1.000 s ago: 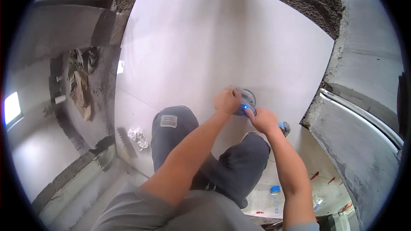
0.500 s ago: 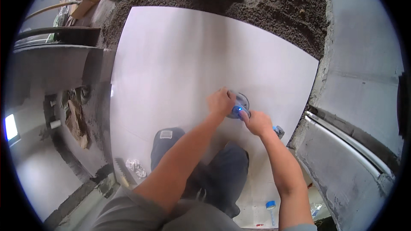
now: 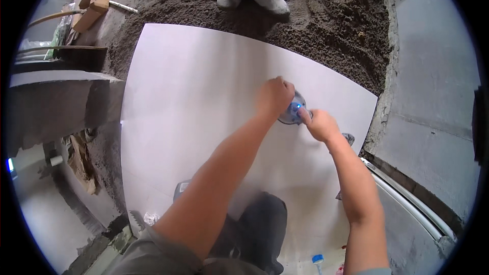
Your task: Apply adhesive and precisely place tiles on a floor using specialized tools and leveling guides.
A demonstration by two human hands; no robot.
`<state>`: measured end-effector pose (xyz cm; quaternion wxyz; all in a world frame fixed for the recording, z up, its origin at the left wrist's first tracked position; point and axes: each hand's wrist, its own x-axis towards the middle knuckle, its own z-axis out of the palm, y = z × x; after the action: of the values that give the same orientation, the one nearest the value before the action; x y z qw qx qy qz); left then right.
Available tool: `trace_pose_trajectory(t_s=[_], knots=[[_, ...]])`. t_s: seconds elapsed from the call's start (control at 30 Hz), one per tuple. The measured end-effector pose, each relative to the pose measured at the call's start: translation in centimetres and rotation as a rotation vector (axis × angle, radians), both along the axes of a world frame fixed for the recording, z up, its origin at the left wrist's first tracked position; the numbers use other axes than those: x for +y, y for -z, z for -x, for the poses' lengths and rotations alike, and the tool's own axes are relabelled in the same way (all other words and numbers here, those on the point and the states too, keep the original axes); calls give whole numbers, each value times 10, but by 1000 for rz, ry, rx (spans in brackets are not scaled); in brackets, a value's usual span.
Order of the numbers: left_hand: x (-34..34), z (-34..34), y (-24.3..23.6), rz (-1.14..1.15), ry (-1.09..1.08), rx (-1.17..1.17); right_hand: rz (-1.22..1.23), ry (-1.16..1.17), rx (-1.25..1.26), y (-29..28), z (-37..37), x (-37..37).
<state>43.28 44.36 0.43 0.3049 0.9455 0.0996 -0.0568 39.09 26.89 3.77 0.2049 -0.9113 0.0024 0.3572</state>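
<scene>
While a round grey-and-blue tool (image 3: 292,114) is gripped at its left side by the curled fingers of the left hand (image 3: 275,97), its right end is clasped by the fingers of the right hand (image 3: 323,125). Between and below them, it is set on a broad white slab (image 3: 204,86). Just right of the right fingers, a dark object (image 3: 349,138) is partly hidden. Farther ahead, dark crumbly material (image 3: 336,46) is stood on by another person's feet (image 3: 268,2).
</scene>
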Motion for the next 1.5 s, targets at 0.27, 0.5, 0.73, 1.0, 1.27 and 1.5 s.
trace_pose_trajectory(t_s=[0.27,0.5,0.73,1.0,1.27,1.5], knots=[[-12,-83,17,-1,85,-320,45,164,20,14,-63,-4],[63,50,8,-307,494,117,-128,-3,84,7,55,48],[189,253,6,-160,-118,378,-106,-373,197,-6,166,175],[202,270,-5,-32,-353,401,71,-442,371,-20,162,204],[243,235,-3,89,-393,430,61,-549,178,9,138,232],[296,164,-8,92,-385,377,137,-530,214,2,71,289]])
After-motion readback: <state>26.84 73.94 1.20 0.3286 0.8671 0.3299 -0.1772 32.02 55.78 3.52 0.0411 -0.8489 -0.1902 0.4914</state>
